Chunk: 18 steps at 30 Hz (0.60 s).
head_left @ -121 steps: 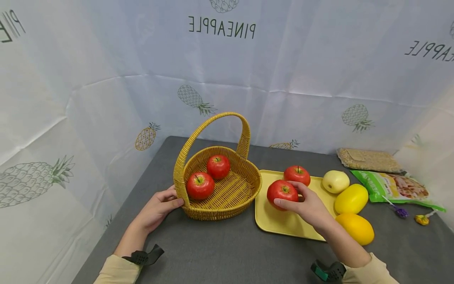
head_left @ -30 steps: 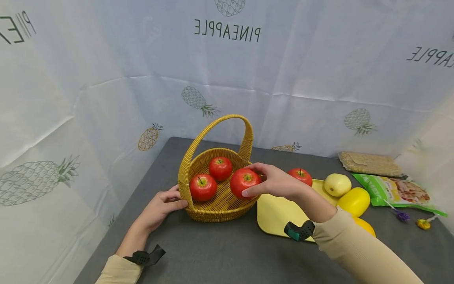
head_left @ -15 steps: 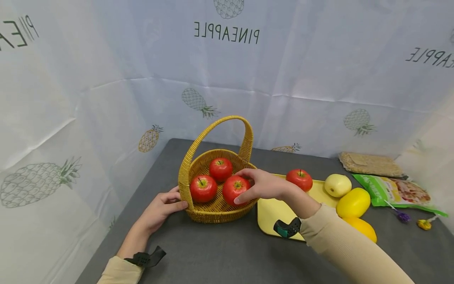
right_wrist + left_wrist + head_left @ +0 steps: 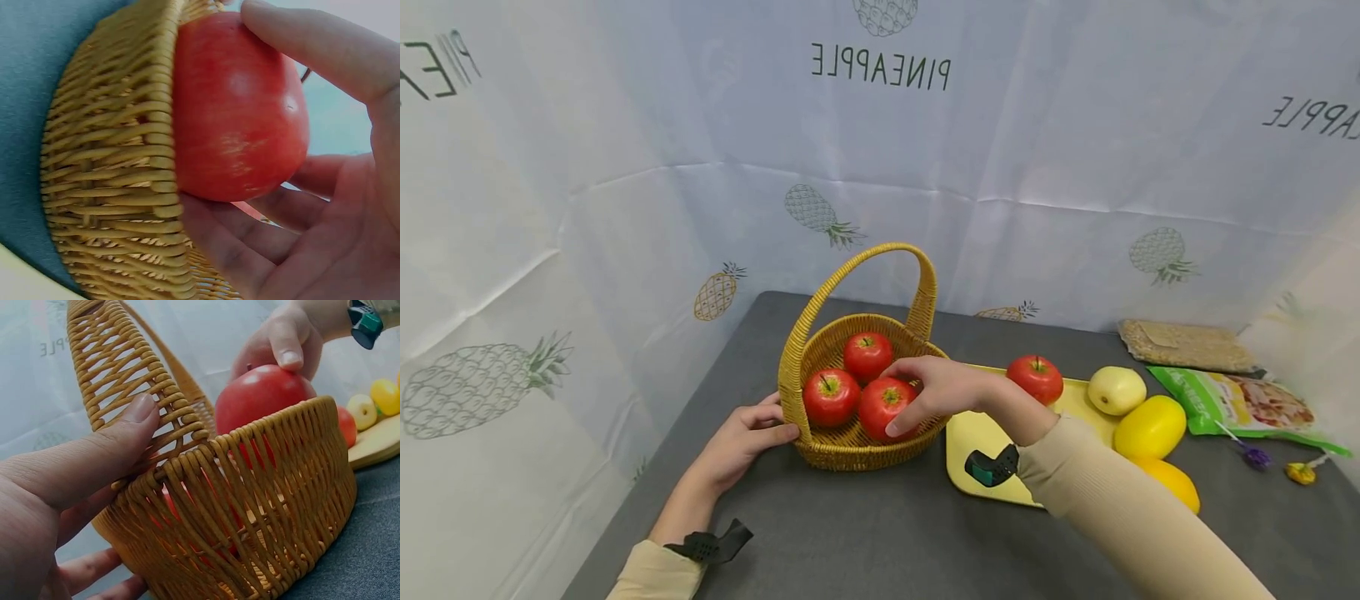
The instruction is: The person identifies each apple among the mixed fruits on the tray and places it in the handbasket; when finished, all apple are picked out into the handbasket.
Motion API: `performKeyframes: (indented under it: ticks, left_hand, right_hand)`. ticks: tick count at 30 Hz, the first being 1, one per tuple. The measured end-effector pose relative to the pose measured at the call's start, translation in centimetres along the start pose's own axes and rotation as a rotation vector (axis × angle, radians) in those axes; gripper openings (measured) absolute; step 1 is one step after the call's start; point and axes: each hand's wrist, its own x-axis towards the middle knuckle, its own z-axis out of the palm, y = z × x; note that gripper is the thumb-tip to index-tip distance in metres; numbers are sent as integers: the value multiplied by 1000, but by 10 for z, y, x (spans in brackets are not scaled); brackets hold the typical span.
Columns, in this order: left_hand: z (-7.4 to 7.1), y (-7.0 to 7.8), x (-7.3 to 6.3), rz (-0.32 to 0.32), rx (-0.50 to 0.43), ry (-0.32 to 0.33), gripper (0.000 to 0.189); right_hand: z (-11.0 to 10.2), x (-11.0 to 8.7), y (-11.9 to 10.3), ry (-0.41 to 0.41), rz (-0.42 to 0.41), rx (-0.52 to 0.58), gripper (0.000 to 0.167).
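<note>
A woven wicker basket (image 4: 865,457) with a tall arched handle stands on the dark table. Inside it lie two red apples, one front left (image 4: 831,398) and one behind (image 4: 868,357). My right hand (image 4: 943,389) holds a third red apple (image 4: 880,408) by its sides, low in the basket's right part; its thumb lies on the near side in the right wrist view. My left hand (image 4: 737,446) grips the basket at the left foot of the handle, its thumb (image 4: 140,409) pressed on the weave. The tips of its other fingers are partly hidden.
Right of the basket, a yellow tray (image 4: 981,450) bears a red apple (image 4: 1034,379) and a pale yellow-green fruit (image 4: 1117,391). Two yellow fruits (image 4: 1150,427) lie at its right edge. Farther right are a green food packet (image 4: 1247,404), a grain bag (image 4: 1187,346) and small wrapped lollipops (image 4: 1257,457).
My right hand has carried an apple from the tray leftward into the basket and lowered it beside the other two. My left hand has kept its hold on the basket.
</note>
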Motion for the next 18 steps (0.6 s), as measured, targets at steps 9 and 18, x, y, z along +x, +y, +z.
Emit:
performKeyframes:
  ticks: [9,18]
  left_hand:
    - [-2,2,-1,6,16,11,14]
    - [0,1,1,-10,15,12,16]
  right_hand:
    - [4,16,-3,-45,32,-62,64]
    - [16,24,-4,-57,36,-82,60]
